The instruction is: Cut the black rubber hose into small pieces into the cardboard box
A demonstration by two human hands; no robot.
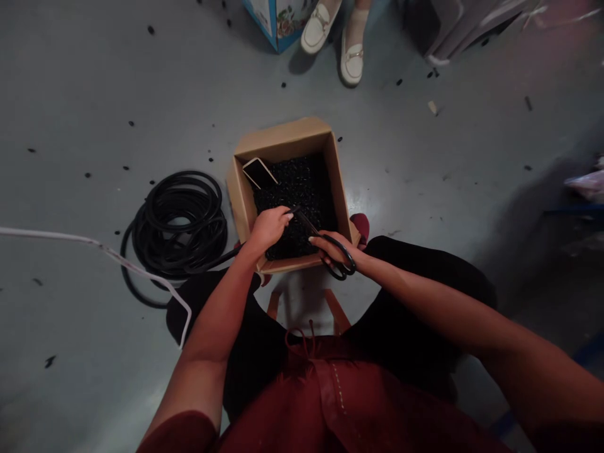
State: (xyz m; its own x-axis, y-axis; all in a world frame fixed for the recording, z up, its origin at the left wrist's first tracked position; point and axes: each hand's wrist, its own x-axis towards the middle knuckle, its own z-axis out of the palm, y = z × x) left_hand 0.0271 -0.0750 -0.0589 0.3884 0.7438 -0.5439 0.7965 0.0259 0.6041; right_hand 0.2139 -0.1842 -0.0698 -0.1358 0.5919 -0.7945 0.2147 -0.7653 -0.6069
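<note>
Over an open cardboard box [283,141], my left hand [270,228] grips the end of a black hose [221,257]. The hose runs back under my left forearm to a coil [182,220] on the floor. My right hand [333,247] is closed around black-handled scissors [346,267], whose blades reach toward the hose end by my left fingertips. Whether the blades touch the hose I cannot tell. Many small black pieces [302,182] fill the box below, and a phone [260,173] leans in its far left corner.
A white cable [136,270] crosses at the left near my knee. Beyond the box stand another person's white shoes [353,60], a blue carton [276,25] and a grey plastic stool [453,31]. Small black bits lie scattered over the grey floor [94,94].
</note>
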